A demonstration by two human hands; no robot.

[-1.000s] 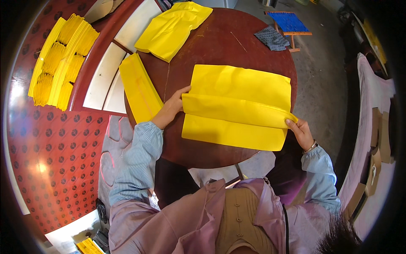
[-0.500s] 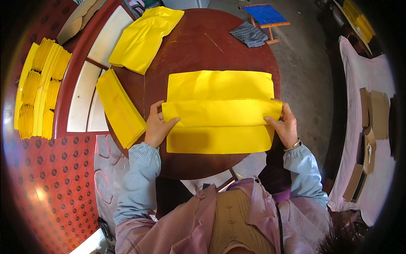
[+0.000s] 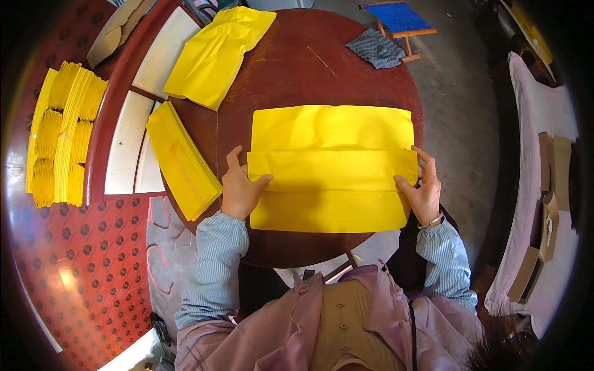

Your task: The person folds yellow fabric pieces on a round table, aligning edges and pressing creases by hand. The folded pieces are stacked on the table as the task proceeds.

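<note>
Your grip is loose and part-open on both sides: your left hand (image 3: 241, 190) lays its thumb on the face of the yellow sheet (image 3: 332, 170), forefinger spread up and away beside the left edge, while your right hand (image 3: 426, 193) sets its thumb on the opposite end with the fingers bent around the edge there. Whether the fingers meet your thumbs underneath, you can't tell from above (the sheet hides it). Holding both ends of the band that crosses the middle probably keeps that band level and its creases straight.

The sheet lies flat in front of you, on the near part of the round table (image 3: 291, 74), where both arms can reach it evenly, it seems. Just to the left, a stack of folded yellow strips (image 3: 184, 162) rests at a slant along the rim, likely set there to stay within reach yet out from under your work. Farther off, a creased yellow piece (image 3: 216, 59) lies at the far left, and a grey cloth (image 3: 376, 48) hangs partly over the far right rim, apart from the sheet. Beyond stands a blue-topped stool (image 3: 399, 20).
</note>
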